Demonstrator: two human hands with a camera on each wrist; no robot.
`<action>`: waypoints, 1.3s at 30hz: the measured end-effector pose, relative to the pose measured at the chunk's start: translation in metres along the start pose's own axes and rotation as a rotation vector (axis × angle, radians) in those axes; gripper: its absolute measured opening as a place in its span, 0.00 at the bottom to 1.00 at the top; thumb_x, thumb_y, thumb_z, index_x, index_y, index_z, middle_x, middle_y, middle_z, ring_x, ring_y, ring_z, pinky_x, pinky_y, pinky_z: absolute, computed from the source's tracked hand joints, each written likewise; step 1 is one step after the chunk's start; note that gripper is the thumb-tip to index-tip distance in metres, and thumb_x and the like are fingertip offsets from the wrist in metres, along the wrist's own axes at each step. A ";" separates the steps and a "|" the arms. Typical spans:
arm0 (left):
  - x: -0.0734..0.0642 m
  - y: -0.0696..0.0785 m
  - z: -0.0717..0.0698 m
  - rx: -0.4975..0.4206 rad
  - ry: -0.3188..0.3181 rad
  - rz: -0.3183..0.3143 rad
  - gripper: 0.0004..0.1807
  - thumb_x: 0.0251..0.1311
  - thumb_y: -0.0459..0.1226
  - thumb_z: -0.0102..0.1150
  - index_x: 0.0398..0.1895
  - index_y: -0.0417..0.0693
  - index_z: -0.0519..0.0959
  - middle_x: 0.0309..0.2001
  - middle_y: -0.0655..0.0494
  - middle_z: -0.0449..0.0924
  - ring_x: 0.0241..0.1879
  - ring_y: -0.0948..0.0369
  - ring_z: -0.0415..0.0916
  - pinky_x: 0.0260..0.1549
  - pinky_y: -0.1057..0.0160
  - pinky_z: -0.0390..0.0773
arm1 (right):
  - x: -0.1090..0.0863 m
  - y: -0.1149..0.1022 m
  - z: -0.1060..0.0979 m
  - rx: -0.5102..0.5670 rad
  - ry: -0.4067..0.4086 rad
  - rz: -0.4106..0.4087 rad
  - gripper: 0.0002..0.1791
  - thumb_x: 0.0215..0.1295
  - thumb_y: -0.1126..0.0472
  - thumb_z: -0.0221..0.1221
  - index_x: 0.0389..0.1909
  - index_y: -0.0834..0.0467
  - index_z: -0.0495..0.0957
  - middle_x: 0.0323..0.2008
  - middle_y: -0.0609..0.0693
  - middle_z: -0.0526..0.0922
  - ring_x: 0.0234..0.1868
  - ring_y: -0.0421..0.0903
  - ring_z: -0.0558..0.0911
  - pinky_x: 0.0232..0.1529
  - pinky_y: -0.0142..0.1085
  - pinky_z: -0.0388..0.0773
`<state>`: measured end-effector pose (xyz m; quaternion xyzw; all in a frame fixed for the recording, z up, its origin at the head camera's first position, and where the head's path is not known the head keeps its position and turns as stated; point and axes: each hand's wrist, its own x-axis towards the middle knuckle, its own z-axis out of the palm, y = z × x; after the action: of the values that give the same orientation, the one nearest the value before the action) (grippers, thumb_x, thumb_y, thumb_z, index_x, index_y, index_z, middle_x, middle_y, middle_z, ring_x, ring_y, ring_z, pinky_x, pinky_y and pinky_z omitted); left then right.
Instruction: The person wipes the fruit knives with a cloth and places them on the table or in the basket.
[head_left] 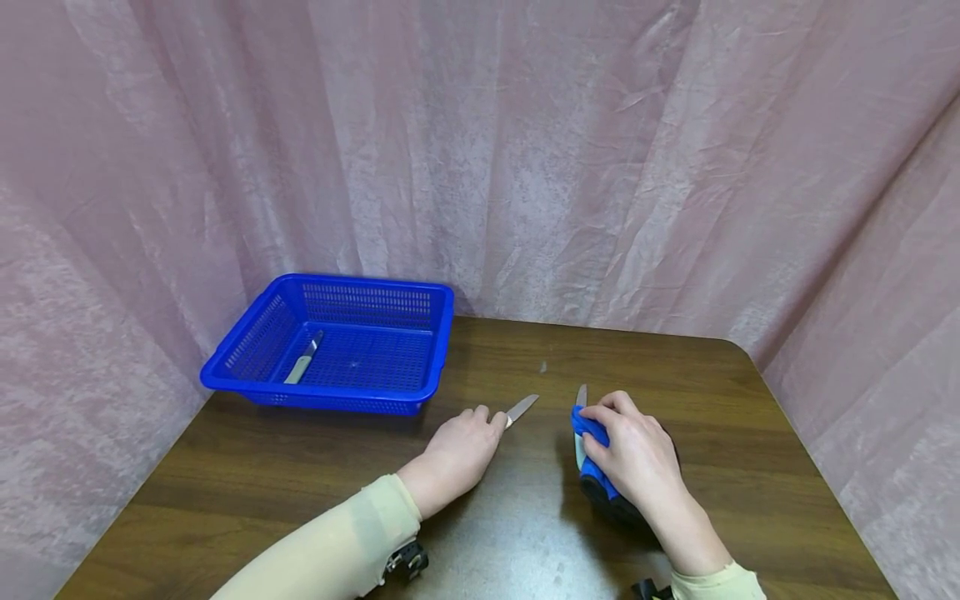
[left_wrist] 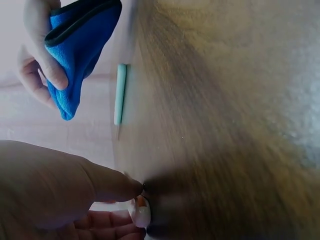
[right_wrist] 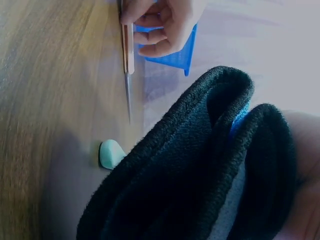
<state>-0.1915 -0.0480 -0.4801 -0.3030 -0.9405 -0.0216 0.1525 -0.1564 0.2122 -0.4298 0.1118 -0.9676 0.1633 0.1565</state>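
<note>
In the head view my left hand (head_left: 461, 454) pinches the pale handle of a small knife (head_left: 522, 408) low at the table, its blade pointing away to the right. The right wrist view shows thumb and fingers on the handle of this knife (right_wrist: 128, 55). My right hand (head_left: 633, 450) grips a folded blue cloth (head_left: 592, 429) with a black edge. Just left of the cloth is a second knife (head_left: 580, 450) with a mint-green handle. In the left wrist view this second knife (left_wrist: 120, 95) lies on the table, apart from the cloth (left_wrist: 82, 45).
A blue plastic basket (head_left: 341, 404) stands at the back left of the wooden table (head_left: 712, 392). Inside it lies another knife (head_left: 302, 365) with a pale handle. Pink curtains (head_left: 525, 167) hang behind the table and at its sides.
</note>
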 end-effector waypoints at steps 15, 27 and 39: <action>0.014 -0.002 0.007 0.029 0.023 -0.097 0.09 0.61 0.33 0.75 0.31 0.44 0.81 0.29 0.50 0.80 0.27 0.53 0.81 0.26 0.55 0.83 | 0.002 -0.008 -0.003 -0.002 0.018 -0.026 0.16 0.65 0.60 0.75 0.54 0.52 0.92 0.52 0.53 0.84 0.43 0.58 0.88 0.45 0.57 0.83; 0.012 -0.001 0.002 0.020 0.049 -0.131 0.14 0.55 0.36 0.78 0.30 0.46 0.77 0.25 0.51 0.81 0.25 0.53 0.83 0.24 0.55 0.82 | 0.004 -0.010 0.001 0.006 0.034 -0.040 0.16 0.65 0.61 0.74 0.53 0.51 0.93 0.51 0.52 0.84 0.42 0.58 0.88 0.44 0.56 0.84; -0.011 -0.004 -0.013 0.023 0.196 -0.079 0.16 0.58 0.35 0.75 0.27 0.47 0.72 0.23 0.54 0.77 0.21 0.55 0.78 0.17 0.57 0.76 | 0.008 -0.015 0.004 0.012 0.023 -0.051 0.16 0.65 0.61 0.74 0.54 0.52 0.92 0.52 0.53 0.84 0.42 0.58 0.88 0.46 0.57 0.85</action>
<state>-0.1814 -0.0591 -0.4707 -0.2602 -0.9325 -0.0464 0.2461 -0.1611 0.1960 -0.4266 0.1354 -0.9616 0.1663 0.1712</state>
